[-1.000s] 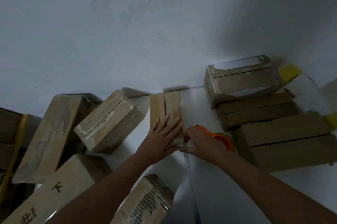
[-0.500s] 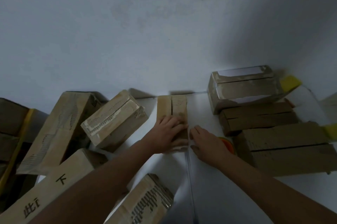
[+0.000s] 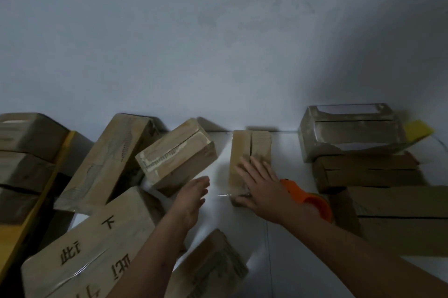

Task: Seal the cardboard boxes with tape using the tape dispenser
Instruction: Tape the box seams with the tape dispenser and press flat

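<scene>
Your right hand (image 3: 260,186) is flat on the small brown cardboard box (image 3: 251,152) in the middle of the white table (image 3: 303,268), fingers spread straight across the near end of its top, thumb down the near face. Your left hand (image 3: 191,200) hangs loose just left of it, fingers relaxed, holding nothing. The orange tape dispenser (image 3: 308,200) sits on the table right behind your right wrist, beside the stacked brown cardboard boxes (image 3: 368,171).
</scene>
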